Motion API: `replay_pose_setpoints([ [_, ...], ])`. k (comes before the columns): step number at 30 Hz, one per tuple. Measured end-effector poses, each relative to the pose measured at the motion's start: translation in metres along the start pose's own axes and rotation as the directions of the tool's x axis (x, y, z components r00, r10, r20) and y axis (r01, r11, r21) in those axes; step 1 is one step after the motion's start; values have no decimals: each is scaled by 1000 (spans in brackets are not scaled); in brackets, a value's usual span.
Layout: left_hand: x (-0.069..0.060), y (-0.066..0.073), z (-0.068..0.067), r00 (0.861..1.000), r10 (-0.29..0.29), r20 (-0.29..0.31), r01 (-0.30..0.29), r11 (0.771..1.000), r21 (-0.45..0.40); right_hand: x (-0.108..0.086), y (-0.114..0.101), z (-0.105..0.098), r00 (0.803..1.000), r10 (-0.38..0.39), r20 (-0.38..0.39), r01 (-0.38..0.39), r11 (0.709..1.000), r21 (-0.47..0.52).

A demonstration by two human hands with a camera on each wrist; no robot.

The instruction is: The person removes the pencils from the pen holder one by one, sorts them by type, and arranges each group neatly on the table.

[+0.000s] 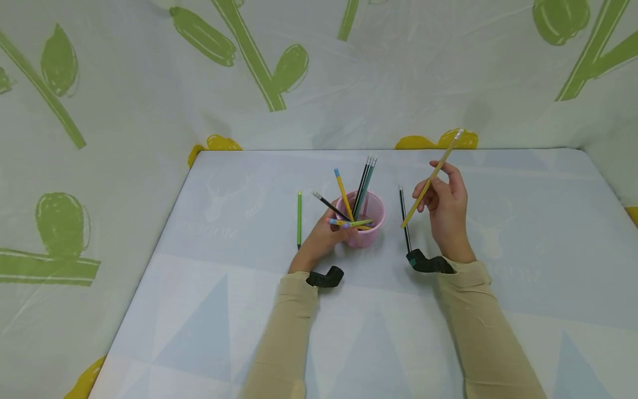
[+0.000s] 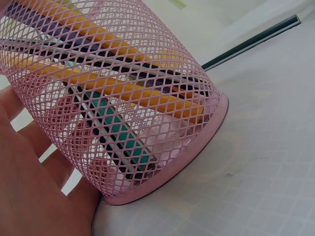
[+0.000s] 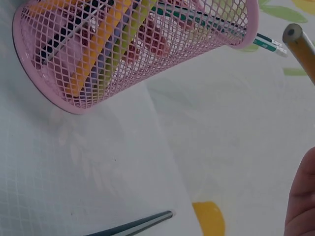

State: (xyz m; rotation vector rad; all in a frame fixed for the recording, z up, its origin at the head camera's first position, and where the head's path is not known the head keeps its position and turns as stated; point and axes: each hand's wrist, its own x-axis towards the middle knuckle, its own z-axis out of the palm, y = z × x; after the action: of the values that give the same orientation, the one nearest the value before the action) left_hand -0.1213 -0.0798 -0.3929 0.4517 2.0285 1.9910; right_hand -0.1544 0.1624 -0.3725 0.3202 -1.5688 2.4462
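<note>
A pink mesh pencil cup holds several pencils, yellow, black and green ones among them, leaning different ways. My left hand grips the cup from its left side, and the fingers show behind the mesh in the left wrist view, where the cup appears tilted. Above the table to the right, my right hand holds a yellow pencil slantwise, eraser end up. Its flat lower end appears near the cup rim in the right wrist view. Part of the right hand shows at that view's edge.
A dark pencil lies on the table between the cup and my right hand. Left of the cup lies a green pencil. The pale patterned table meets a white curtain printed with green plants. Black devices sit on both wrists.
</note>
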Motion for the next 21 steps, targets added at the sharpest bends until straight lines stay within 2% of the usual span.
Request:
replay_pose_setpoints([
  [4,0,0,0,1000,3,6,-3,1000,2,1,2,-5,1000,18,8,-18,1000,0],
  [7,-1,1,-1,1000,-8,11,8,1000,8,3,6,-10,998,68,12,-67,997,-30],
  [12,-3,3,-2,997,-72,0,72,996,55,7,17,-27,980,192,51,-181,969,-171],
  [14,-3,3,-2,997,-77,-3,77,994,72,8,22,-35,965,251,71,-231,950,-210],
  [16,-3,3,-2,997,-75,-6,75,994,84,8,23,-38,951,300,74,-267,918,-294],
  [18,-3,3,-1,998,-64,-8,64,996,66,8,23,-40,936,346,67,-305,891,-336],
  [21,-1,1,-1,1000,-26,2,26,999,27,7,15,-37,917,397,39,-338,825,-453],
])
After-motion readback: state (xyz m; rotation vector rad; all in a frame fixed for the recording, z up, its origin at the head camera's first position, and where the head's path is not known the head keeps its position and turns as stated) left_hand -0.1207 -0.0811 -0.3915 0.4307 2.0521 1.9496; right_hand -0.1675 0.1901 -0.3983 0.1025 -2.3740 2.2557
